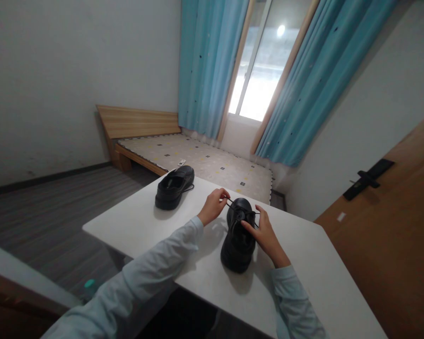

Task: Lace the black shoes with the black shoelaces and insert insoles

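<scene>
A black lace-up shoe (237, 254) stands on the white table (297, 245), its toe pointing away from me and its heel toward me. To its left, my left hand (214, 205) is closed in a pinch on one end of the black shoelace (229, 201), drawn out taut from the shoe. My right hand (266, 234) grips the right side of the same shoe, thumb at the tongue and forefinger up beside the lacing; some of its fingers are hidden. Farther left on the table rests a second black shoe (169, 197), with a loose lace at its right side.
Beyond the table is a bed with a patterned mattress (212, 162) and a wooden headboard (141, 122); a small white object (181, 163) lies near its edge. Blue curtains (212, 61) flank a window. On the right is a wooden door (385, 226) with a black handle (368, 179).
</scene>
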A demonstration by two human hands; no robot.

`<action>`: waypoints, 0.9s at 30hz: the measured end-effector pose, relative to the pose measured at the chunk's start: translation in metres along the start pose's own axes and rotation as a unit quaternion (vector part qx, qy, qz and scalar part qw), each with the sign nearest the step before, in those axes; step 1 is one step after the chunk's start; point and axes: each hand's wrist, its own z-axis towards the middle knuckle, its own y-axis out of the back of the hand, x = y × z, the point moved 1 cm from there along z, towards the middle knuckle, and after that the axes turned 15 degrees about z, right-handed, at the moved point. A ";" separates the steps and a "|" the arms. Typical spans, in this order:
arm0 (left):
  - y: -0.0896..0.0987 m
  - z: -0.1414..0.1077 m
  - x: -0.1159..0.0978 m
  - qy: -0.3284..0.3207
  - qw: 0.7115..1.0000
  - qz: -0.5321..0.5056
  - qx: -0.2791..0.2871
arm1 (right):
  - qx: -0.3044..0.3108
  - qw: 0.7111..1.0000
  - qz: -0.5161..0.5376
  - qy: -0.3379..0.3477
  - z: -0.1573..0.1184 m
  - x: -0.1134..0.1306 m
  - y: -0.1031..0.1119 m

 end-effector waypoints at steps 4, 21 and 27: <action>-0.005 0.000 -0.003 0.095 0.951 -0.286 0.066 | 0.006 0.998 0.043 -0.036 -0.001 -0.006 -0.001; 0.000 0.001 0.007 -0.117 0.985 0.099 0.074 | 0.008 0.997 0.062 -0.035 0.000 -0.007 -0.003; 0.006 0.002 0.005 -0.085 0.982 0.169 0.002 | 0.000 0.998 0.059 -0.028 0.000 -0.005 -0.002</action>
